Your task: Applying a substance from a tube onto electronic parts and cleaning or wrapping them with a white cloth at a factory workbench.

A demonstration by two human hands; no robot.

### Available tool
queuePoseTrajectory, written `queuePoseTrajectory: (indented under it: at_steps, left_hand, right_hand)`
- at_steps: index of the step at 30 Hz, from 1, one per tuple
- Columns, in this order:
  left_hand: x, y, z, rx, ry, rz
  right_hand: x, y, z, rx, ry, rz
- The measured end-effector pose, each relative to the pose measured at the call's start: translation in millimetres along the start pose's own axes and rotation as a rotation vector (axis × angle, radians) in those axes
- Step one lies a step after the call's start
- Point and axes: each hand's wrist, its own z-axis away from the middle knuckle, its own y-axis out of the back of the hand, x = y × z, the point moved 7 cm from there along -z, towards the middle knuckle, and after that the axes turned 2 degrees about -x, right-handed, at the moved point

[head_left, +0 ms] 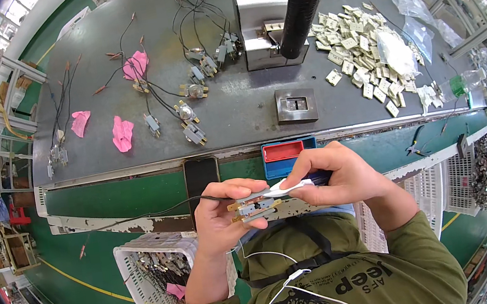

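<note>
My left hand [222, 216] is closed round a grey electrical part with brass terminals [255, 206], held just in front of the bench edge. A black wire [165, 210] trails from that part to the left. My right hand [345, 175] pinches a small white piece [290, 186] between thumb and fingers, against the upper right end of the grey part. Something dark shows behind the right fingers, too covered to name. Beyond the hands, a blue tray with a red inner tray [283, 150] sits at the bench edge.
Several wired grey parts [195, 134] and pink scraps [122, 134] lie on the bench's left. A metal block [296, 105] stands before a press-like machine [268, 32]. White pieces [358, 44] are heaped right. Pliers [416, 143] lie near the edge; a white basket [152, 299] holds parts below.
</note>
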Motion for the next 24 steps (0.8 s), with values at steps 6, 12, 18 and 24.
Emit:
queuePoseTrajectory:
  at_steps: [6, 12, 18, 24]
  left_hand:
    - [-1.2, 3.6, 0.8, -0.001, -0.008, -0.008]
    - [0.2, 0.0, 0.1, -0.064, -0.038, 0.023]
    - [-0.5, 0.9, -0.2, -0.057, -0.037, 0.026]
    - [-1.1, 1.7, -0.9, -0.052, -0.039, 0.033]
  right_hand:
    - [0.3, -0.7, 0.3, -0.001, -0.041, -0.002]
    - [-1.6, -2.2, 1.2, -0.018, 0.009, -0.001]
    - [-4.1, 1.0, 0.6, -0.002, -0.006, 0.025]
    - [-1.9, -1.6, 0.7, -0.021, -0.007, 0.023]
